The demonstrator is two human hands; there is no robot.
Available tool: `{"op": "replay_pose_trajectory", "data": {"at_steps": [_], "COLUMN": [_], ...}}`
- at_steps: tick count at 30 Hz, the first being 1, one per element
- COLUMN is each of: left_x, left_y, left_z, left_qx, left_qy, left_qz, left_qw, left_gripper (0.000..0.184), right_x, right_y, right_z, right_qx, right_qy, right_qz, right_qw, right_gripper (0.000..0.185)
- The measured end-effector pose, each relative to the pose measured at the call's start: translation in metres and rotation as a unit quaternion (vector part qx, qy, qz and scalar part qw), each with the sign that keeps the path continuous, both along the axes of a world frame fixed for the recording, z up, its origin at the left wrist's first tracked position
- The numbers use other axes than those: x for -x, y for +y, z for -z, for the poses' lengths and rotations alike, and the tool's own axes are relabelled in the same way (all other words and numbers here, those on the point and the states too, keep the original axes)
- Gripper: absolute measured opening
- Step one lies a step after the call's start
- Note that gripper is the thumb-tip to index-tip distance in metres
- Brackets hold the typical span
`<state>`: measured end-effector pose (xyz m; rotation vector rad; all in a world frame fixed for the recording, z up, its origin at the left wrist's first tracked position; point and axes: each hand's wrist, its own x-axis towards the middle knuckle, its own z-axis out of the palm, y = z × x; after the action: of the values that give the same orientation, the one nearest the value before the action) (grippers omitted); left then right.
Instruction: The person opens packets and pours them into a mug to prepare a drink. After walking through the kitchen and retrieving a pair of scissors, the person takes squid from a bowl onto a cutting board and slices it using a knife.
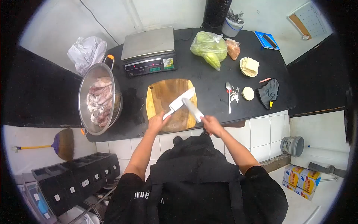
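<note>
My left hand (159, 122) is closed round the white handle of a kitchen knife (182, 99), whose broad blade points up and right over the wooden cutting board (160, 95). In my right hand (212, 125) is a second knife (192, 111), blurred by motion. Its blade slants up and left, and its tip end lies close to the first blade; whether the two touch I cannot tell. Left of the board, a steel colander (119, 106) with orange-tipped handles holds raw meat (100, 100).
Behind the board stands a digital scale (149, 52). Bagged green vegetables (209, 48), a bowl with a pale block (249, 67), a spoon (229, 99), a round lid-like piece (248, 93) and a dark cloth (268, 93) lie to the right. A white bag (87, 54) is behind the colander.
</note>
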<state>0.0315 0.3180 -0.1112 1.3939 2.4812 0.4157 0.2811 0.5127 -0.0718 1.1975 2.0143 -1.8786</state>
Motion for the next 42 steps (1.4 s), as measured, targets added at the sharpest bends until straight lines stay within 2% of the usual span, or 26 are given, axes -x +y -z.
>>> {"op": "replay_pose_trajectory", "data": {"at_steps": [2, 3, 5, 7, 10, 11, 12, 14, 16, 18, 21, 25, 26, 28, 32, 34, 36, 38, 40, 42], "left_x": [0.000, -0.001, -0.003, -0.004, 0.001, 0.001, 0.003, 0.001, 0.004, 0.005, 0.001, 0.003, 0.003, 0.003, 0.003, 0.000, 0.004, 0.009, 0.002, 0.003], "left_y": [-0.002, -0.001, 0.002, 0.001, 0.002, 0.001, 0.001, -0.002, -0.001, 0.003, 0.005, 0.004, 0.005, 0.002, 0.004, 0.003, 0.001, 0.002, -0.002, 0.002], "left_z": [0.018, 0.020, 0.023, 0.024, 0.024, 0.023, 0.024, 0.035, 0.041, 0.039, 0.029, 0.027, 0.030, 0.034, 0.032, 0.033, 0.036, 0.030, 0.029, 0.025], "left_qx": [-0.026, -0.017, -0.033, -0.003, 0.015, 0.001, -0.013, -0.012, -0.023, -0.037, 0.008, -0.014, -0.011, -0.021, -0.004, 0.012, -0.015, -0.004, 0.011, -0.001], "left_qy": [0.025, 0.034, 0.044, 0.041, 0.057, 0.063, 0.067, 0.066, 0.072, 0.062, 0.078, 0.072, 0.066, 0.065, 0.065, 0.061, 0.045, 0.050, 0.033, 0.024], "left_qz": [0.012, 0.012, 0.002, -0.005, 0.004, 0.010, 0.011, 0.006, 0.009, 0.015, 0.007, 0.014, 0.006, 0.009, 0.003, -0.006, -0.009, -0.011, 0.003, -0.010], "left_qw": [0.999, 0.999, 0.998, 0.999, 0.998, 0.998, 0.998, 0.998, 0.997, 0.997, 0.997, 0.997, 0.998, 0.998, 0.998, 0.998, 0.999, 0.999, 0.999, 1.000], "left_gripper": [0.042, 0.042, 0.041, 0.041, 0.043, 0.043, 0.044, 0.043, 0.043, 0.043, 0.042, 0.042, 0.042, 0.043, 0.045, 0.046, 0.047, 0.047, 0.046, 0.046], "right_x": [0.017, 0.030, 0.060, 0.102, 0.109, 0.092, 0.071, 0.034, 0.039, 0.077, 0.112, 0.060, 0.041, 0.037, 0.118, 0.136, 0.110, 0.062, 0.040, 0.061], "right_y": [-0.003, 0.003, 0.027, 0.064, 0.076, 0.058, 0.031, -0.005, 0.004, 0.041, 0.086, 0.027, 0.010, 0.005, 0.081, 0.099, 0.066, 0.013, -0.010, 0.011], "right_z": [0.001, 0.015, 0.052, 0.037, 0.018, 0.017, -0.011, 0.001, 0.013, 0.016, 0.025, -0.014, -0.003, 0.016, 0.048, 0.029, 0.001, 0.001, 0.011, 0.033], "right_qx": [-0.126, -0.126, -0.387, -0.368, -0.389, -0.363, -0.310, -0.271, -0.274, -0.327, -0.398, -0.309, -0.286, -0.278, -0.385, -0.402, -0.333, -0.337, -0.298, -0.329], "right_qy": [-0.080, -0.078, 0.020, -0.022, -0.016, 0.017, 0.002, -0.039, -0.086, -0.071, -0.061, -0.001, -0.054, -0.085, -0.063, -0.090, -0.052, -0.015, -0.091, -0.075], "right_qz": [-0.072, -0.071, -0.048, -0.014, -0.030, -0.048, -0.060, -0.099, -0.091, -0.050, -0.022, -0.080, -0.103, -0.109, -0.044, -0.050, -0.075, -0.098, -0.144, -0.097], "right_qw": [0.986, 0.986, 0.921, 0.929, 0.921, 0.930, 0.949, 0.957, 0.954, 0.941, 0.915, 0.948, 0.951, 0.951, 0.920, 0.910, 0.938, 0.936, 0.939, 0.936], "right_gripper": [0.048, 0.048, 0.048, 0.046, 0.046, 0.045, 0.046, 0.048, 0.047, 0.046, 0.046, 0.046, 0.047, 0.046, 0.046, 0.047, 0.045, 0.044, 0.045, 0.045]}}
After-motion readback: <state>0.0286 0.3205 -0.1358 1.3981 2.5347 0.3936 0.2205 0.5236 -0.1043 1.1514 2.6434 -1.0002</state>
